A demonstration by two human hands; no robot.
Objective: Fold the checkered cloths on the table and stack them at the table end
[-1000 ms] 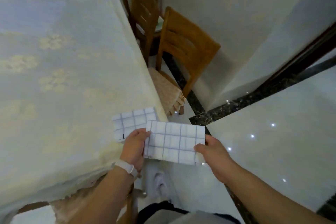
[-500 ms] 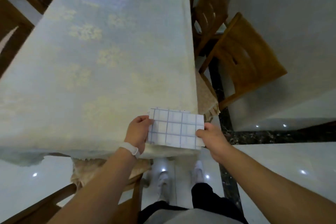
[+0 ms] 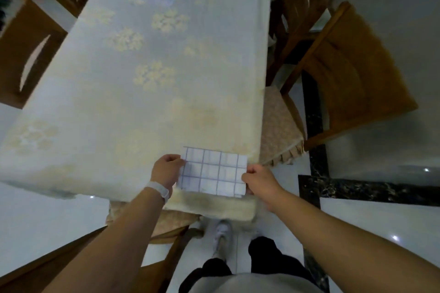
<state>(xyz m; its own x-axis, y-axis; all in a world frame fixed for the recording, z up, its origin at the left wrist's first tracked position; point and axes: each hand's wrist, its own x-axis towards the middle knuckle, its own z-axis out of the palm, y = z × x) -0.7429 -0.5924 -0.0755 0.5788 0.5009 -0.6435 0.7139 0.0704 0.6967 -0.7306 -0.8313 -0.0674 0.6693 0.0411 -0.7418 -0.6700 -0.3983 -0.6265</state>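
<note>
- A wooden chair with a beige fringed cushion (image 3: 279,126) stands just beside the right edge of the table covered in cream flower-patterned cloth (image 3: 142,78).
- The folded white cloth with blue grid lines (image 3: 213,171) lies at the table's near right corner.
- Our left hand (image 3: 166,169) and right hand (image 3: 258,179) pinch its opposite edges, fingers curled.
- We cannot tell what lies beneath it.

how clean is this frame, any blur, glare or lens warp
Head view: dim, soft light; the folded white cloth with blue checks reads fairly sharp; the brown wooden chair at left smears with blur; small glare spots dot the glossy white floor; the wide lens stretches the cream floral-clothed table.
</note>
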